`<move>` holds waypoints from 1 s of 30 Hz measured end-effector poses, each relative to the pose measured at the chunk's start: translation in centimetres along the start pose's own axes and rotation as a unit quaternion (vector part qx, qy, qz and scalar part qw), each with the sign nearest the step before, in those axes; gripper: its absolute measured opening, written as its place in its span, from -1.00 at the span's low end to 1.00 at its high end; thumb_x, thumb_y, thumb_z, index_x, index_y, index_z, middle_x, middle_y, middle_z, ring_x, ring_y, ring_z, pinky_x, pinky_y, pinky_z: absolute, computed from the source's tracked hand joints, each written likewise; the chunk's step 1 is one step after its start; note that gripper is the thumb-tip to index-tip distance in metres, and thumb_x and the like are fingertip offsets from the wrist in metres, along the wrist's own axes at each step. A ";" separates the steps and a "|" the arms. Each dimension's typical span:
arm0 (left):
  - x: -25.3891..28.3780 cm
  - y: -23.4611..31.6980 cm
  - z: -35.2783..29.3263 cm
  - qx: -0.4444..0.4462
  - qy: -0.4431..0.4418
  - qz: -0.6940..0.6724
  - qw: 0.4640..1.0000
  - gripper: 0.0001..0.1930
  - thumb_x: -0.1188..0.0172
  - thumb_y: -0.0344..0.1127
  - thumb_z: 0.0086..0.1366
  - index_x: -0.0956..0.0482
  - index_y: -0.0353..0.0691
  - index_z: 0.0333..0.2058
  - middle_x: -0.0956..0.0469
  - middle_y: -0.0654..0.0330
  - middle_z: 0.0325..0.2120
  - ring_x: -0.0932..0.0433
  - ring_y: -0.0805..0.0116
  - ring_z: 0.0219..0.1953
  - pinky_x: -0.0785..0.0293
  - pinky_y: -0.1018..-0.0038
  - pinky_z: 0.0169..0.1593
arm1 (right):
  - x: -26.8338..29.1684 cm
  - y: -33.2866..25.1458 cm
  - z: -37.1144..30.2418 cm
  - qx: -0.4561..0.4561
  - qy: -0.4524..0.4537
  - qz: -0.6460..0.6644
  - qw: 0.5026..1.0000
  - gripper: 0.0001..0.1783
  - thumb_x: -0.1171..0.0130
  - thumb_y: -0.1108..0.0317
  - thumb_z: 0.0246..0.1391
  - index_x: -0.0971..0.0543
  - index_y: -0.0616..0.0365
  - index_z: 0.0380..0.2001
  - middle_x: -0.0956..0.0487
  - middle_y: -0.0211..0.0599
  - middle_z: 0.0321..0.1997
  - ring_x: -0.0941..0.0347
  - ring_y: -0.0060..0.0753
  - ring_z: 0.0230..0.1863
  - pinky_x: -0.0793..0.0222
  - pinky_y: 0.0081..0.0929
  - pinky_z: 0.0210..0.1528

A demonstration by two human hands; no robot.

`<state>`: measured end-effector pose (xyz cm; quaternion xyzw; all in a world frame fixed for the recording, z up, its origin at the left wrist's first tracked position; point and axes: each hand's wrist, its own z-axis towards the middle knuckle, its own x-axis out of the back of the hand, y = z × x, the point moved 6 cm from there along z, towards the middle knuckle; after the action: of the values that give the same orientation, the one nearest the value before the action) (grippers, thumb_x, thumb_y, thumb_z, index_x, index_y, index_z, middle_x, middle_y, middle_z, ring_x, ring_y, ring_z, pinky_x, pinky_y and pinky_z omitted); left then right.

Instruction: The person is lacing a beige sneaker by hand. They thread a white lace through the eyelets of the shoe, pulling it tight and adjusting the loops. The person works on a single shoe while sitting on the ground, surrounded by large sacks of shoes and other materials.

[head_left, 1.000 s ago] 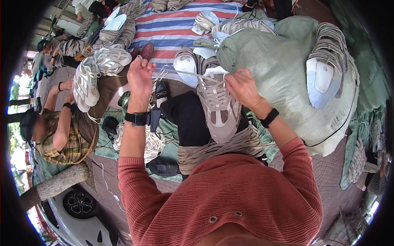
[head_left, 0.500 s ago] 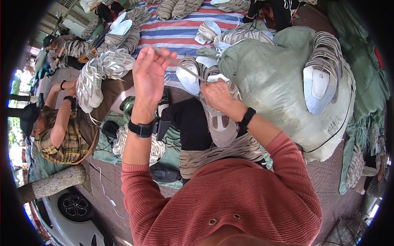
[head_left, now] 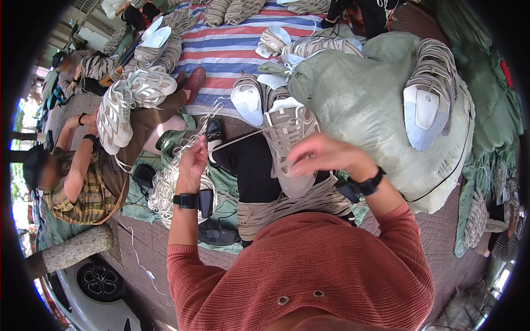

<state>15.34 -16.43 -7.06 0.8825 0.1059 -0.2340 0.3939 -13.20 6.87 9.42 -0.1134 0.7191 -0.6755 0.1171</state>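
Note:
A grey sneaker (head_left: 287, 138) lies on my lap on top of a stack of flattened sneaker uppers (head_left: 287, 207). My right hand (head_left: 326, 157) rests over the sneaker's lower part, fingers curled at its lacing. My left hand (head_left: 193, 165) is raised to the left of the sneaker and pinches a white lace (head_left: 243, 135) that runs taut from the hand to the sneaker. A pile of white laces (head_left: 165, 187) lies under my left hand. Both wrists wear black bands.
A large green sack (head_left: 359, 105) with sneakers stacked on it stands at my right. A striped cloth (head_left: 237, 47) ahead holds more sneaker stacks. At the left sits another person in a plaid shirt (head_left: 77, 193) holding a sneaker (head_left: 113, 118). A vehicle wheel (head_left: 99, 281) is at lower left.
My left hand has dropped from high above the lap to beside the sneaker, drawing the lace taut. My right hand has shifted down over the sneaker.

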 end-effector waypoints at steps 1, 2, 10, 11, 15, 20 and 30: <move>0.8 -1.1 -0.2 0.021 0.030 0.004 0.999 -0.72 0.01 -0.60 0.31 -0.41 -0.43 0.00 -0.57 0.10 -0.19 -0.52 0.47 -0.39 -0.37 0.67 -0.45 | 1.8 -0.4 -1.9 -0.028 0.072 0.078 0.994 -0.87 -0.25 0.34 0.11 -0.63 0.18 -0.36 -0.54 -0.49 -0.52 -0.41 -0.60 -0.49 -0.25 -0.49 -0.50; 0.0 -2.0 -0.4 0.031 0.025 0.033 0.999 -0.64 0.01 -0.63 0.29 -0.39 -0.45 0.07 -0.57 0.05 -0.12 -0.55 0.48 -0.39 -0.36 0.72 -0.48 | 4.2 0.7 -3.5 0.024 0.176 0.167 0.970 -0.85 -0.22 0.32 0.14 -0.62 0.16 -0.30 -0.51 -0.53 -0.52 -0.36 -0.62 -0.52 -0.23 -0.52 -0.50; -11.1 -5.7 -1.9 -0.178 -0.143 0.354 0.907 -0.85 -0.12 -0.42 0.34 -0.56 -0.29 -0.17 -0.63 0.19 -0.34 -0.53 0.53 -0.38 -0.40 0.65 -0.37 | 17.7 11.1 -10.1 0.162 0.397 0.503 0.750 -0.74 -0.11 0.21 0.26 -0.54 0.06 -0.06 -0.38 -0.54 -0.49 -0.17 -0.55 -0.51 -0.17 -0.54 -0.38; -13.0 -6.3 -1.9 -0.230 -0.171 0.386 0.877 -0.86 -0.12 -0.39 0.34 -0.56 -0.29 -0.18 -0.63 0.21 -0.36 -0.53 0.53 -0.37 -0.42 0.63 -0.33 | 18.4 12.4 -10.5 0.136 0.432 0.505 0.734 -0.74 -0.09 0.21 0.27 -0.54 0.06 -0.05 -0.39 -0.53 -0.47 -0.21 -0.53 -0.49 -0.19 -0.53 -0.36; -16.3 -8.0 -1.9 -0.306 -0.175 0.527 0.774 -0.88 -0.04 -0.38 0.36 -0.49 -0.32 -0.27 -0.58 0.13 -0.50 -0.57 0.32 -0.39 -0.46 0.42 -0.28 | 18.0 10.6 -8.0 0.102 0.446 0.470 0.755 -0.73 -0.06 0.20 0.29 -0.54 0.05 -0.04 -0.48 -0.47 -0.41 -0.35 -0.49 -0.39 -0.31 -0.49 -0.26; -18.0 -8.3 -3.9 -0.313 -0.202 0.608 0.701 -0.94 -0.03 -0.45 0.29 -0.45 -0.28 -0.30 -0.53 -0.10 -0.54 -0.55 -0.17 -0.42 -0.44 0.16 -0.36 | 18.7 0.8 -3.8 0.191 0.285 0.362 0.867 -0.70 -0.05 0.21 0.30 -0.54 0.15 -0.05 -0.57 -0.41 -0.27 -0.41 -0.50 -0.30 -0.37 -0.45 -0.14; -17.2 -8.0 -8.7 -0.398 -0.260 0.629 0.615 -0.94 -0.08 -0.44 0.29 -0.46 -0.30 -0.30 -0.51 -0.07 -0.55 -0.54 -0.11 -0.44 -0.43 0.23 -0.37 | 24.5 7.6 -6.1 0.134 0.532 0.402 0.733 -0.74 -0.03 0.30 0.29 -0.54 0.23 -0.09 -0.59 -0.36 -0.32 -0.44 -0.55 -0.34 -0.39 -0.55 -0.22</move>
<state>0.32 -4.68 1.33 0.3918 -0.4988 -0.0837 0.7685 -38.42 5.19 1.78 0.5805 0.5446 -0.6053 -0.0099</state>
